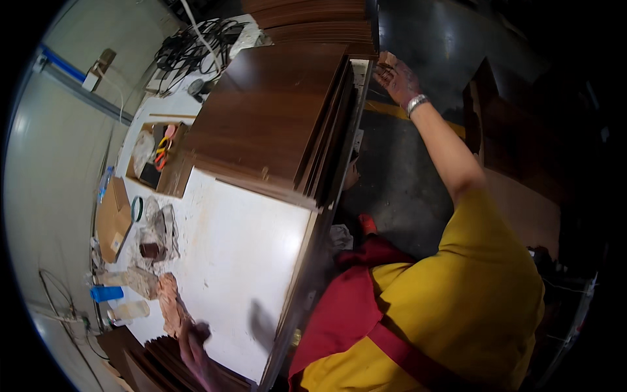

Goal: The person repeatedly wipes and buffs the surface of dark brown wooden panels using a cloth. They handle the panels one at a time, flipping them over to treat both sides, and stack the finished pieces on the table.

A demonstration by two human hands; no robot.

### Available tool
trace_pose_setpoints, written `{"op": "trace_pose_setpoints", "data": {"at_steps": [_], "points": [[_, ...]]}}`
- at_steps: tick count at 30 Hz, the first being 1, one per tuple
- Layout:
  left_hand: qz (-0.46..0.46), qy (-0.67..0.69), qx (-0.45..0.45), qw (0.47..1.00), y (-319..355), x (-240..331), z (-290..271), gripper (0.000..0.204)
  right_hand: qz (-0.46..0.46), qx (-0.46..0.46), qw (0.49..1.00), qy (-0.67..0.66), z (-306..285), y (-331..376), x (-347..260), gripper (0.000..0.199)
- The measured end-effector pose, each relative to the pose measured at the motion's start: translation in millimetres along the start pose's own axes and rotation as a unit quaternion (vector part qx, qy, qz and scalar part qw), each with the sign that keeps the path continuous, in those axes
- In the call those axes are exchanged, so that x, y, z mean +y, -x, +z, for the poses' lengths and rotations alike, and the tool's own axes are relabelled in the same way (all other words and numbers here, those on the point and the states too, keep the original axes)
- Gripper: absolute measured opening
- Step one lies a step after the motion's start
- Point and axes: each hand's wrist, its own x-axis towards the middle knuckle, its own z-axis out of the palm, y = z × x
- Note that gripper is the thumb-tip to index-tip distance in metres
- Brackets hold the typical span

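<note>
My left hand [194, 353] is low in the picture, its fingers closed on the near end of a crumpled pinkish cloth [171, 304] on the white tabletop [248, 242]; blur hides the exact grip. My right arm stretches far forward past the table's right edge. At its end my right hand [400, 83], a metal band at the wrist, has its fingers curled round a small tan piece [387, 59] whose kind I cannot make out. Left of that hand lies a stack of dark brown panels [268, 111], their edges slightly uneven.
More brown panels [313, 23] are piled at the far end, others [150, 359] at lower left. Along the left side are an open carton [175, 173] with scissors [162, 153], a tape roll [136, 209], bottles [130, 311] and tangled cables [196, 49]. Dark boards [503, 111] stand at right.
</note>
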Motion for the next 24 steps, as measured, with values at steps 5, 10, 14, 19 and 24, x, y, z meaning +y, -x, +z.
{"op": "trace_pose_setpoints", "data": {"at_steps": [5,10,14,19,24], "points": [[-0.006,0.106,-0.050,0.993,-178,-20,98,0.058,0.069,0.038,0.996,0.051,-77,-128,45,0.018],[-0.004,0.115,-0.113,0.987,-333,-101,167,0.072,0.063,0.008,0.975,0.215,-106,-210,114,0.028],[-0.007,0.155,-0.077,0.985,-388,-160,198,0.055,0.259,0.135,0.945,0.147,-23,-182,121,0.043],[-0.040,0.209,-0.066,0.975,-388,-103,247,0.043,0.245,0.133,0.947,0.157,-32,-187,120,0.041],[0.026,0.207,-0.015,0.978,-392,-145,245,0.040,0.255,0.106,0.946,0.170,-29,-187,122,0.038]]}}
